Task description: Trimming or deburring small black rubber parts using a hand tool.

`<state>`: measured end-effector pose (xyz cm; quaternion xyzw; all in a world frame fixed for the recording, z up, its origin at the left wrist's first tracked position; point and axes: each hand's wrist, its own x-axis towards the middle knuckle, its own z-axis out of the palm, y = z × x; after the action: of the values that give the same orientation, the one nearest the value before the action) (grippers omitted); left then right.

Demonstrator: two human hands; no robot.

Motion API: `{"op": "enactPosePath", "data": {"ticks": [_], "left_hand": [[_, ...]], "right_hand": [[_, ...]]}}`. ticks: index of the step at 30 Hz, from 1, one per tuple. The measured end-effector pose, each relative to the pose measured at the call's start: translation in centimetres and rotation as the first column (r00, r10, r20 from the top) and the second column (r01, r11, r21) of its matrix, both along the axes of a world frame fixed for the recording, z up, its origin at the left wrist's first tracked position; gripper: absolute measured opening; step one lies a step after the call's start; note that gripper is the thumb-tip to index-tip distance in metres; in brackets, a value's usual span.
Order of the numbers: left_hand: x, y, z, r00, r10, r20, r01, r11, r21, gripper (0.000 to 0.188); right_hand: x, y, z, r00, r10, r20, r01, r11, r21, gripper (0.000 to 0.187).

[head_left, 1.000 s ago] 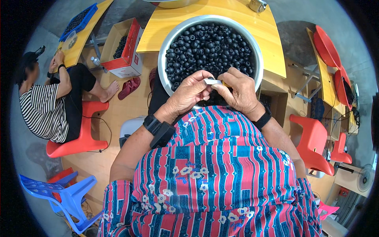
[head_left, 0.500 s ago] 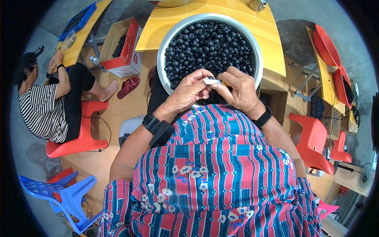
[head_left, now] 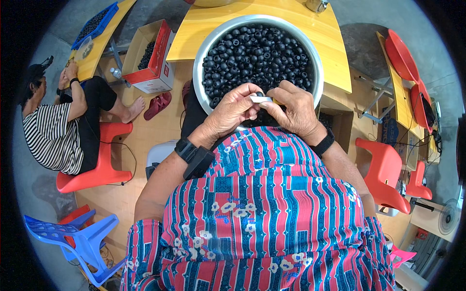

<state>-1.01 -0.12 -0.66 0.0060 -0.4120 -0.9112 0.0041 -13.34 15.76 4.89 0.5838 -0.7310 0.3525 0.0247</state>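
Over the near side of a wide metal basin (head_left: pixel 198 72), my two hands meet. My left hand (head_left: pixel 235 107) is closed, pinching a small round black piece (head_left: pixel 259 94) between its fingertips. Gripped in my right hand (head_left: pixel 297 107) is a small knife with a flat pale blade (head_left: pixel 261 100); a bit of yellow shows between the fingers. The blade lies against or very near the black piece; which of the two I cannot tell. Many round black pieces (head_left: pixel 257 58) with holes fill the basin below, and my fingers cover some of them.
A yellow table (head_left: pixel 332 53) stands behind the basin. At left, a person (head_left: pixel 53 131) sits on a red stool (head_left: pixel 104 165) beside a red and white carton (head_left: pixel 158 72) and a blue tray (head_left: pixel 109 22). Red stools (head_left: pixel 381 169) and red basins (head_left: pixel 400 53) are at right.
Almost nothing differs. My hands and the blade keep nearly the same position, and the seated person's hands have shifted slightly.
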Motion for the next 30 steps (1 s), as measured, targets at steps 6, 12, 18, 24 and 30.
{"op": "enactPosePath", "data": {"ticks": [6,12,18,24,30], "left_hand": [[-0.1,0.3,0.1,0.999,0.04,0.032,-0.039,0.999,-0.015,0.019],[0.5,-0.3,0.7,0.998,0.065,-0.01,-0.064,0.99,0.129,0.018],[1.2,-1.4,1.9,0.977,0.195,-0.082,-0.178,0.968,0.18,0.021],[1.8,-1.4,1.9,0.936,0.351,-0.021,-0.344,0.926,0.158,0.02],[1.5,-1.2,1.6,0.916,0.395,-0.067,-0.379,0.91,0.17,0.018]], "right_hand": [[0.0,-0.1,-0.3,1.0,-0.018,0.006,0.018,1.0,-0.009,0.024],[-0.4,-0.6,-0.4,0.968,-0.21,0.135,0.216,0.976,-0.039,0.021],[-0.5,-0.9,-1.3,0.945,-0.121,0.303,0.152,0.985,-0.081,0.021],[-0.3,-1.2,-1.9,0.895,-0.007,0.447,-0.064,0.987,0.145,0.022],[0.1,-1.4,-2.0,0.941,0.02,0.337,-0.144,0.927,0.347,0.027]]}}
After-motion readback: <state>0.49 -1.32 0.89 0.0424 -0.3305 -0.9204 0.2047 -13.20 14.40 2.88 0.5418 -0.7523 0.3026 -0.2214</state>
